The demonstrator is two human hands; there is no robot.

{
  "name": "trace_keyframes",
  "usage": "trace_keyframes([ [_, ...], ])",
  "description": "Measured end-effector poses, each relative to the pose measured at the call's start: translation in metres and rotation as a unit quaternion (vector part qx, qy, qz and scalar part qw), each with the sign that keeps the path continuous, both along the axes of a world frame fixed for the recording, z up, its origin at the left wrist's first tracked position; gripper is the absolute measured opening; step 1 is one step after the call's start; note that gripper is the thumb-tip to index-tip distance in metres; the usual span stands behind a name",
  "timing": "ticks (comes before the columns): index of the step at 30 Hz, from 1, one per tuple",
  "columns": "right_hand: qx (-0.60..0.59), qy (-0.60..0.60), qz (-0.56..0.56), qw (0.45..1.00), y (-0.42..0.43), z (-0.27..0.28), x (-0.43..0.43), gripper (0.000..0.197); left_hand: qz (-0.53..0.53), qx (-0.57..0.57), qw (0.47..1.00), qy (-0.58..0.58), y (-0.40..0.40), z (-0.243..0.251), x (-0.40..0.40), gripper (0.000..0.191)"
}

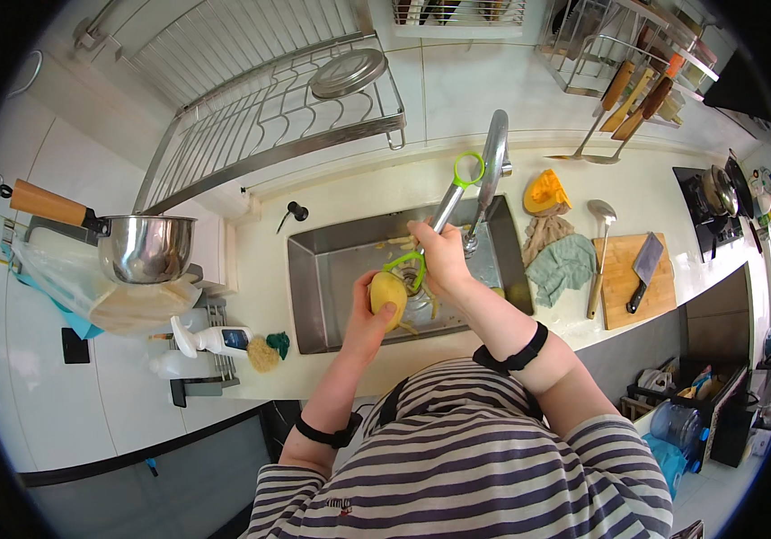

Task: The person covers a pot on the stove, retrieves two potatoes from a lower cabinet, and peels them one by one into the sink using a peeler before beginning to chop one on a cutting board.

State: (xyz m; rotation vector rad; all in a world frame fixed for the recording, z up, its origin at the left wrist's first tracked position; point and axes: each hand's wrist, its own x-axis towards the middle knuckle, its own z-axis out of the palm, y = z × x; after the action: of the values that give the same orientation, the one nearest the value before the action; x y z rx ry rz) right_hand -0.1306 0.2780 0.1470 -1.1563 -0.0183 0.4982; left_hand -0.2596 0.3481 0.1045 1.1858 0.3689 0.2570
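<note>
A pale yellow, peeled-looking potato (387,291) rests in my left hand (362,328), thumb across its near side. My right hand (444,259) grips the metal handle of a Y-shaped peeler (451,202) with a lime-green head and a green ring at the handle's end. The peeler's head meets the upper right of the potato. Both hands are over a stainless-steel sink (311,296). Strips of peel (399,240) lie on the sink floor, some around the drain. Partly hidden by my right forearm, a yellowish thing (497,292) lies at the sink's right side.
A faucet (495,141) arches behind the sink. To the right are cloths (563,266), a ladle (599,259), and a cleaver (647,261) on a wooden board (618,276). Leftward sit a spray bottle (220,340), a sponge (264,354) and a saucepan (147,249). A wire rack (291,148) overhangs behind.
</note>
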Motion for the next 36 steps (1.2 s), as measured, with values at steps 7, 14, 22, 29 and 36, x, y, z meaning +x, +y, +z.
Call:
trace_keyframes([
  [7, -0.141, -0.085, -0.029, 0.986, -0.011, -0.032, 0.02, 0.016, -0.01, 0.137, 0.991, -0.006, -0.015, 0.022, -0.004, 0.051],
  [14, 0.025, 0.081, 0.033, 0.996, -0.002, -0.008, 0.007, 0.018, 0.019, 0.022, 0.999, 0.026, 0.002, -0.001, 0.003, 0.055],
  [22, -0.128, -0.062, 0.02, 0.99, -0.006, -0.028, 0.021, 0.014, -0.029, 0.122, 0.992, 0.019, -0.009, 0.005, 0.0, 0.051],
  [29, -0.044, -0.065, 0.016, 0.997, -0.011, -0.021, 0.015, 0.017, -0.013, -0.338, 0.937, 0.089, 0.006, 0.003, 0.009, 0.032],
  [36, -0.138, -0.158, 0.157, 0.965, -0.013, -0.004, -0.027, 0.009, 0.018, -0.486, 0.867, 0.108, -0.008, 0.006, 0.016, 0.033],
])
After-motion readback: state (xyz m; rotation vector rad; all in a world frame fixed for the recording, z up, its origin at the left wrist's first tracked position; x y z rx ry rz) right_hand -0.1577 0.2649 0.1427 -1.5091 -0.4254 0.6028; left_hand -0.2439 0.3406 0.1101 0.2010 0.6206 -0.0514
